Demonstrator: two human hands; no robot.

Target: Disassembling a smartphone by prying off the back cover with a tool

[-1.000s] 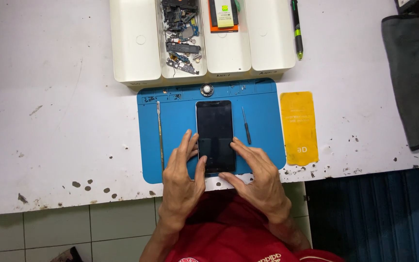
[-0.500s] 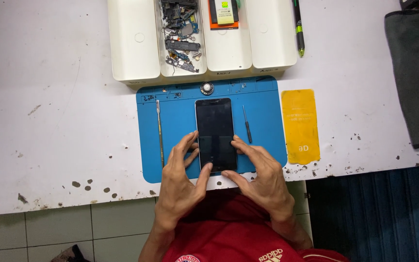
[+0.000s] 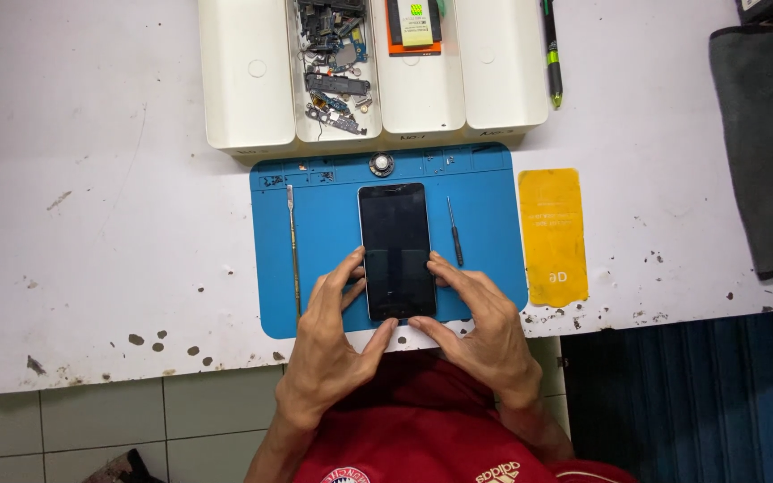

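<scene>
Phone [image 3: 395, 250] lies face up, screen dark, mid blue mat [image 3: 485, 188] at table edge. Left hand [image 3: 333, 344] and right hand [image 3: 480, 326] clamp its lower end: fingers along each side, thumbs at bottom edge. Thin spudger [image 3: 293, 246] left of phone, small screwdriver [image 3: 454, 231] right. Yellow rectangular packet [image 3: 552, 234] lies just off mat, right. White tray [image 3: 248, 80] above mat holds an orange-edged box with yellow label [image 3: 413, 25].

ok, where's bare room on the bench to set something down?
Widest free patch: white tabletop left of the blue rectangular work mat. Narrower one between the yellow film sheet and the dark grey cloth. Crowded: the mat's middle, where both hands hold the black smartphone, and the white trays.
</scene>
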